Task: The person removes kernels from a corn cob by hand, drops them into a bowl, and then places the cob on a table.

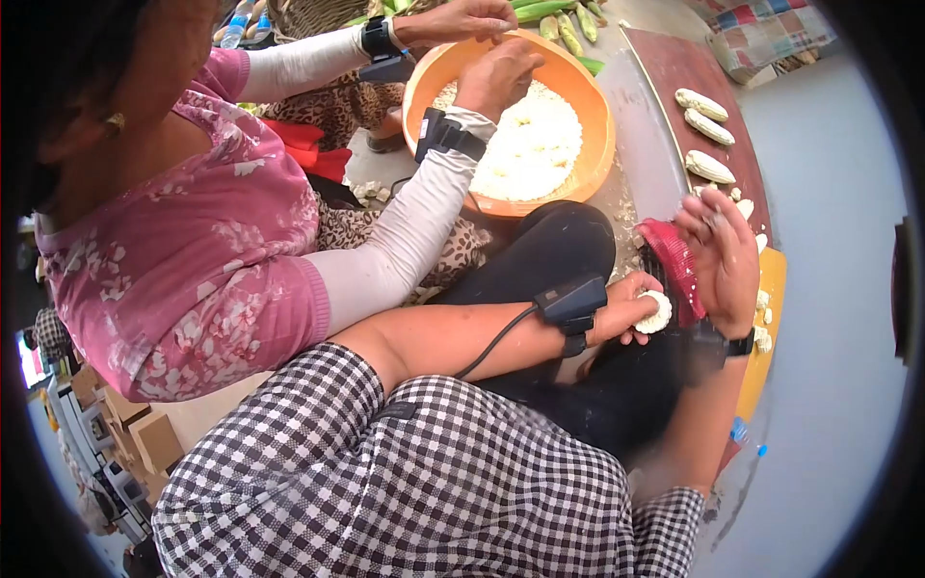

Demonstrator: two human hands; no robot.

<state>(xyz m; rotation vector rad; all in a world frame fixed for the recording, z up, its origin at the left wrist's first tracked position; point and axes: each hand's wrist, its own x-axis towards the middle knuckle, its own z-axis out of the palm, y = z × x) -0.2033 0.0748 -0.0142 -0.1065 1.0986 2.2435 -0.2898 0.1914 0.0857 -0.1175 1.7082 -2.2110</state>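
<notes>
My left hand (624, 310) is closed around a white corn cob (654, 313), of which a round, pale end shows, low over my dark trousers. My right hand (721, 255) is raised to the right of it, fingers apart and nothing visible in the palm. Beside and partly behind that hand lies a red-pink mesh (672, 258). Several white corn cobs (709, 127) rest in a row on a dark red board (665, 72) beyond my right hand.
An orange basin (605, 159) of loose white kernels (528, 144) stands ahead; a co-worker's hands (499, 77) are above it. Green-husked corn (568, 31) lies behind. A yellow board (771, 279) with cob pieces and a plastic bottle (742, 433) are at right.
</notes>
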